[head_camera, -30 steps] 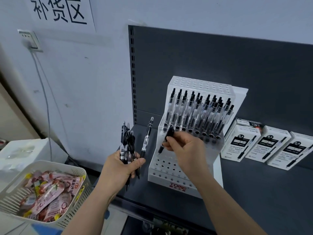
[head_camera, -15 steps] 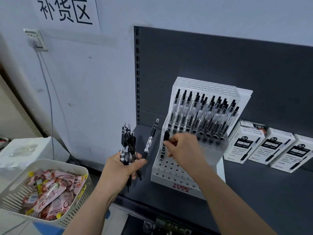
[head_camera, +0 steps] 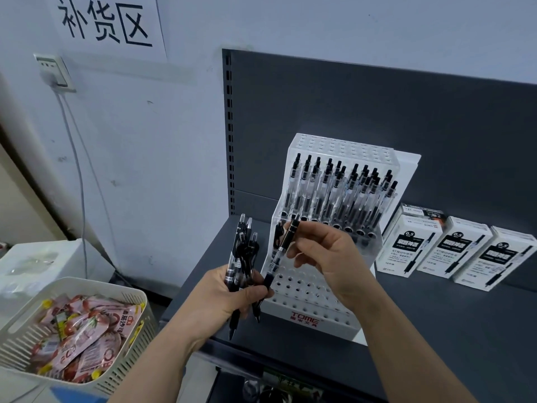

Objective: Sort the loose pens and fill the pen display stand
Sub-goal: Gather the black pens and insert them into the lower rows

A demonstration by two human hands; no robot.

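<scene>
Gripping a bundle of pens [head_camera: 242, 254] just left of the stand [head_camera: 313, 303], the left hand [head_camera: 220, 298] is curling round their lower halves. The right hand [head_camera: 328, 257] is pinching one tilted pen [head_camera: 283, 248] before the stand's lower tier, its tip beside the left hand. Higher up, rows of pens [head_camera: 340, 193] are standing in the stand's upper tier.

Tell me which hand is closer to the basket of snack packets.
Left. The left hand, gripping a pen bundle, is just right of the basket; the right hand, pinching one pen, is farther right.
</scene>
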